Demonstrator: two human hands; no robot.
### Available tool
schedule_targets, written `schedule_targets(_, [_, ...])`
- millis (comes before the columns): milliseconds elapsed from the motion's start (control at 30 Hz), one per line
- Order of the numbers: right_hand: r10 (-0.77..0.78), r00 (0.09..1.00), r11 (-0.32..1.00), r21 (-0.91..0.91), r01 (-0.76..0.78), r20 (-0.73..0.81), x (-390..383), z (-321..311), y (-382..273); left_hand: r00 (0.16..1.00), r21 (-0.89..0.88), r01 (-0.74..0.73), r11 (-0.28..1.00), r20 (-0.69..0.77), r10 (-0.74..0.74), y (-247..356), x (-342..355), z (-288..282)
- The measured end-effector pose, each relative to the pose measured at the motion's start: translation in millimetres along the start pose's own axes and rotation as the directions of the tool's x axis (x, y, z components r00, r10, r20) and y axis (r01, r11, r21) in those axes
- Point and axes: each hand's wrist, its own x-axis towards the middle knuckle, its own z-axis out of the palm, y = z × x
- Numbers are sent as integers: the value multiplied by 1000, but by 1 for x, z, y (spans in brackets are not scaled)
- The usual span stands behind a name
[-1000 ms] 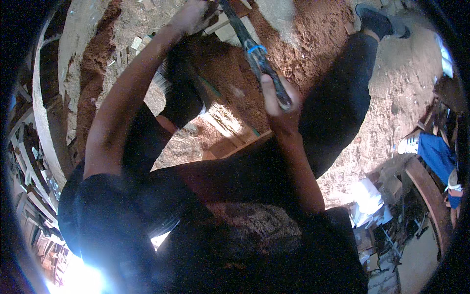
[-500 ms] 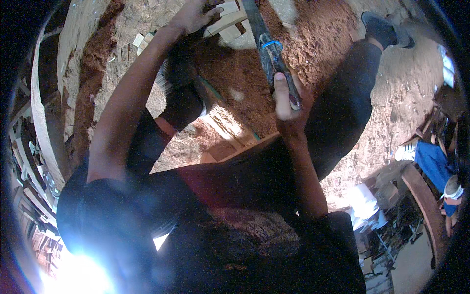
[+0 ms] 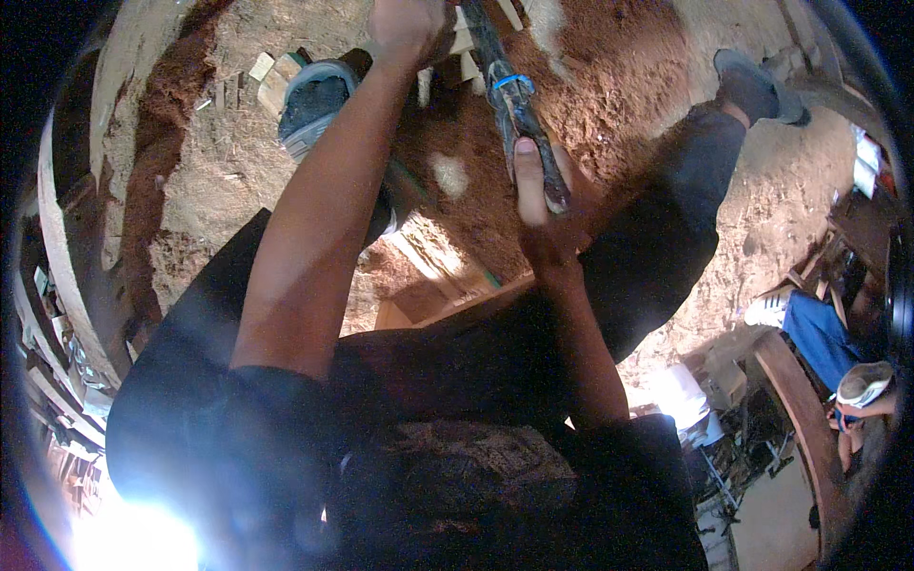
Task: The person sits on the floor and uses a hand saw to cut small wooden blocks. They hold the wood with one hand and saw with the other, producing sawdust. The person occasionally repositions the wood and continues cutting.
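The person's right hand [image 3: 539,217] is grasping the end of a long dark tool [image 3: 517,111], with the thumb lying lengthwise along its smooth, narrow handle. The tool is running at a slant up to the top edge of the view, and a thin, bright blue band [image 3: 512,83] is encircling it just beyond the grip. Its far end is passing out of sight, so its full shape cannot be told.

The left hand [image 3: 411,29] is bending inward at the top edge, near the tool; its fingers are hidden, so whether it is grasping anything cannot be told. Pale, straight-edged wood pieces [image 3: 462,43] are showing between this hand and the tool.

Crumbly, reddish-brown soil [image 3: 624,62] is spreading beneath the tool. A grey, ridged sandal [image 3: 319,105] is resting beside the left forearm. A flat wooden board [image 3: 433,249] is catching a bright patch of light, and a thick, curved plank [image 3: 804,428] is lying far to the right.
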Motion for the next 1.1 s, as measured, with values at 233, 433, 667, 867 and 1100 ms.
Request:
schedule_targets(233, [57,996,991,-122,-49,69,1,4,-3,763,-570,591,571,165,-625,24,2,-39])
schedule_targets(433, [-8,998,978,-210,22,66,0,10,6,709,-526,622,580,63,-702,24,7,-11])
schedule_targets(667, [8,995,993,-116,4,97,2,11,6,767,-572,551,607,61,-639,20,9,-6])
schedule_targets(867, [-100,995,986,-133,101,13,-11,21,9,753,-610,584,536,159,-638,26,6,-25])
schedule_targets(1100, [-110,988,974,-188,128,106,-17,21,9,761,-635,549,544,110,-640,25,9,-8])
